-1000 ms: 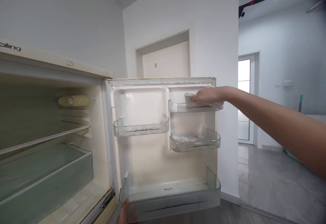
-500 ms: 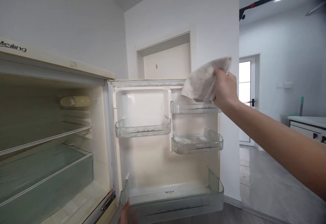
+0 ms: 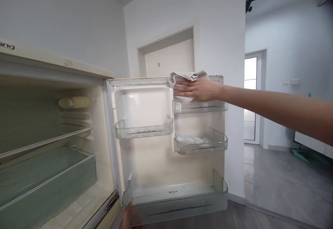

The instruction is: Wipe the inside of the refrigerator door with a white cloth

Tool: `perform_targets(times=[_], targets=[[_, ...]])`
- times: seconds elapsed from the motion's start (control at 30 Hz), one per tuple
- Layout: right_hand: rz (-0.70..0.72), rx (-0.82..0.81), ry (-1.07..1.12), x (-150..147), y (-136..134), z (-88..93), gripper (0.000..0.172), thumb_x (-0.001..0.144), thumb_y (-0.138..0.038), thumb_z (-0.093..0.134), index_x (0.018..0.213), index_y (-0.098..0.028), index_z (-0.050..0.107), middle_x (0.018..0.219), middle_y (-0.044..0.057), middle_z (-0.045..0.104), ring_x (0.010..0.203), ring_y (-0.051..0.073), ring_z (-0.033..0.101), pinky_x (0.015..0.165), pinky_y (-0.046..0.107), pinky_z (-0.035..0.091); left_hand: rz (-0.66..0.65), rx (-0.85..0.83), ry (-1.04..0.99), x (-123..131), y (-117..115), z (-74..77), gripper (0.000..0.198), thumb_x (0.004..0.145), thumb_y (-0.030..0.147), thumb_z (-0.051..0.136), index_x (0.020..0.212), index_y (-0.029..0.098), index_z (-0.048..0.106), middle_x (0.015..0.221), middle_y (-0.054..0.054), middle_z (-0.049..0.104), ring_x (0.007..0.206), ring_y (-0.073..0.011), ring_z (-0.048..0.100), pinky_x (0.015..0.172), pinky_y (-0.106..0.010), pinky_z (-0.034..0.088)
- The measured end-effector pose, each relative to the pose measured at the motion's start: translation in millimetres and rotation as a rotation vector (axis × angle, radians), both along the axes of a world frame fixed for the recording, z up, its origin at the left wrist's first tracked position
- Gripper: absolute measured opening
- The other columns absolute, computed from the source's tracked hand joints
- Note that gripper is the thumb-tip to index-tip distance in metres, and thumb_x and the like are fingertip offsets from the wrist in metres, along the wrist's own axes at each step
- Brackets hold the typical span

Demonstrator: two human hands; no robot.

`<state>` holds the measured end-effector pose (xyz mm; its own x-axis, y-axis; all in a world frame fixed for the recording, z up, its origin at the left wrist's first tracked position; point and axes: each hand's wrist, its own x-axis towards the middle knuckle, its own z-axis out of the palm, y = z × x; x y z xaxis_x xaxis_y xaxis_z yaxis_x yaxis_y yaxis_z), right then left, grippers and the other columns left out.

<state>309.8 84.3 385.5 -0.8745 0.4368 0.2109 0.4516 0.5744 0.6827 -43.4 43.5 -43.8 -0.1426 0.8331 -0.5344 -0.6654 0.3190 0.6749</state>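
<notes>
My right hand (image 3: 198, 89) presses a crumpled white cloth (image 3: 182, 77) flat against the inner top of the open fridge door (image 3: 156, 163), just above the upper right door bin (image 3: 199, 107). Its fingers lie stretched over the cloth. My left hand (image 3: 128, 215) shows only partly at the bottom edge, touching the left end of the bottom door bin (image 3: 177, 206); its fingers are mostly hidden. The door also carries an upper left bin (image 3: 144, 131) and a middle right bin (image 3: 200, 145).
The fridge's interior (image 3: 47, 145) at the left has a wire shelf, a glass cover and a cream thermostat knob (image 3: 74, 102). Behind the door stands a white wall with a recessed niche (image 3: 169, 53). A doorway and grey tiled floor (image 3: 281, 184) lie at the right.
My right hand lifted the cloth out of the upper right bin, raised it above the door, then brought it down left onto the door's top inner edge. The left hand stayed put.
</notes>
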Motion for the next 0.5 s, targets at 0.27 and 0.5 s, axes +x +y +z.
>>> perform_targets(times=[0.27, 0.5], targets=[[-0.123, -0.047, -0.117, 8, -8, -4.6, 0.066, 0.083, -0.003, 0.032, 0.143, -0.029, 0.032, 0.149, 0.000, 0.033, 0.137, 0.022, 0.027, 0.108, 0.047, 0.024, -0.054, -0.039, -0.058, -9, 1, -6.4, 0.034, 0.062, 0.043, 0.070, 0.086, 0.026, 0.054, 0.058, -0.001, 0.066, 0.053, -0.0213, 0.063, 0.052, -0.033, 0.050], [-0.332, 0.000, -0.089, 48, -20, 4.0, 0.061, 0.072, -0.005, 0.045, 0.131, -0.020, 0.053, 0.137, 0.006, 0.050, 0.125, 0.025, 0.045, 0.105, 0.044, 0.030, 0.071, -0.148, 0.035, 8, -7, 19.6, 0.024, 0.066, 0.038, 0.065, 0.083, 0.027, 0.052, 0.068, 0.000, 0.058, 0.057, -0.0188, 0.058, 0.052, -0.032, 0.048]])
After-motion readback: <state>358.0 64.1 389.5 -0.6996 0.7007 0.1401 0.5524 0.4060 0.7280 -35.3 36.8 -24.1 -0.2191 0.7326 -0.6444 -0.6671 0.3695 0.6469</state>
